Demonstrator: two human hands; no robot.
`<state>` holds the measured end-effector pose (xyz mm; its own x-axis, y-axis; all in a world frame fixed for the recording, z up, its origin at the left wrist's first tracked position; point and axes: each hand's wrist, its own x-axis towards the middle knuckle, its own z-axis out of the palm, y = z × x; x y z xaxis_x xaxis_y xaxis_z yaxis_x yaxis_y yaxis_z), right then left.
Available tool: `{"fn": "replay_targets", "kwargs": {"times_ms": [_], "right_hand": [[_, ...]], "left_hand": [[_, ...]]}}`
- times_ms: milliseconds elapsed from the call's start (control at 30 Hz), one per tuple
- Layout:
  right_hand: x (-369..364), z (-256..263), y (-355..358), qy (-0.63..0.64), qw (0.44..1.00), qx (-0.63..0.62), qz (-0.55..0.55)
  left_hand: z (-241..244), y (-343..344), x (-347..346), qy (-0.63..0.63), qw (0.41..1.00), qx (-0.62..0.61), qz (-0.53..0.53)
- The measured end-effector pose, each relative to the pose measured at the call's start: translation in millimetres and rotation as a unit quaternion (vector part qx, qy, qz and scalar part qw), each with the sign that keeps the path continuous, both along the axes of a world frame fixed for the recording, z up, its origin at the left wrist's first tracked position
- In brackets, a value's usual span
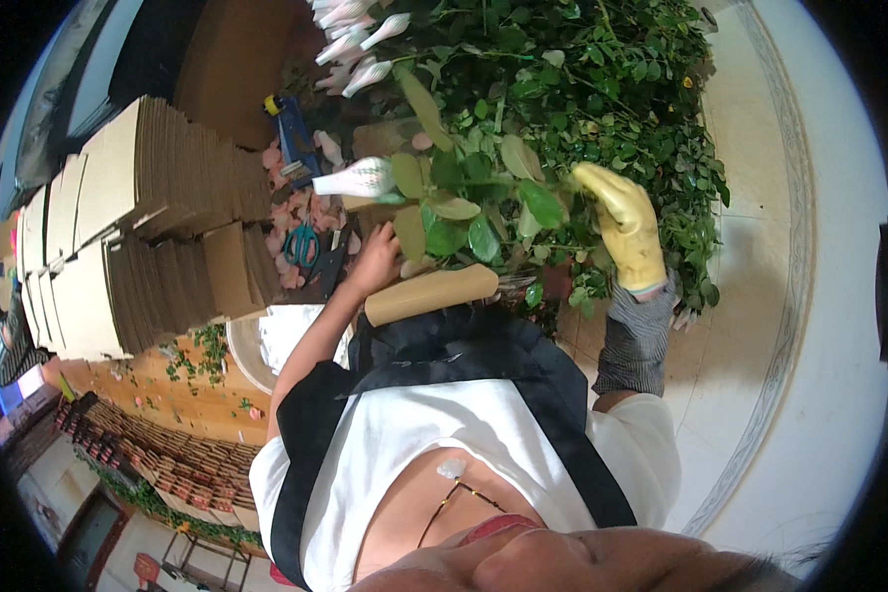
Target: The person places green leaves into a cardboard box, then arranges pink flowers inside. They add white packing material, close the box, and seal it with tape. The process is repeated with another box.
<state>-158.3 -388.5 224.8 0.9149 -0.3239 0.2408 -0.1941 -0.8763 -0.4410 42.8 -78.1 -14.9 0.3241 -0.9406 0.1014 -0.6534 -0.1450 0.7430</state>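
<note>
A single rose stem with broad green leaves (448, 233) lies across the view in front of me. Its bud is covered by a white mesh sleeve (359, 179) and points left. My right hand (625, 222), in a yellow work glove, has its fingers closed around the stem's right end, slightly blurred. My bare left hand (376, 260) is below the bud with fingers curled. Leaves cover its fingertips, so I cannot tell whether it grips anything. A curved brown cardboard piece (433, 294) rests at my waist, close to the left hand.
Leafy rose stems (584, 81) are heaped ahead, with sleeved buds (366, 74) at their left. Teal-handled scissors (300, 246), a blue tape dispenser (296, 137) and pink petals (285, 214) lie left. Cardboard stacks (111, 192) stand farther left, above a white tub (248, 355). Another person (7, 344) is far left.
</note>
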Motion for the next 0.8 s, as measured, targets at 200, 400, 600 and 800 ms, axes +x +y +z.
{"fn": "replay_targets", "kwargs": {"times_ms": [200, 400, 600, 800], "right_hand": [[-37, -147, 16, 0.185, 0.98, 0.073, -0.03], [-22, -231, 21, 0.305, 0.94, 0.086, -0.123], [-59, -294, 21, 0.017, 0.985, 0.148, -0.091], [-35, -206, -2, 0.268, 0.922, 0.277, -0.022]], "left_hand": [[-13, 11, -2, -0.003, 1.0, 0.011, 0.001], [-7, 6, -2, -0.052, 0.989, 0.122, -0.065], [17, -4, 2, -0.249, 0.966, 0.025, -0.059], [0, 7, -3, -0.169, 0.983, 0.076, -0.011]]}}
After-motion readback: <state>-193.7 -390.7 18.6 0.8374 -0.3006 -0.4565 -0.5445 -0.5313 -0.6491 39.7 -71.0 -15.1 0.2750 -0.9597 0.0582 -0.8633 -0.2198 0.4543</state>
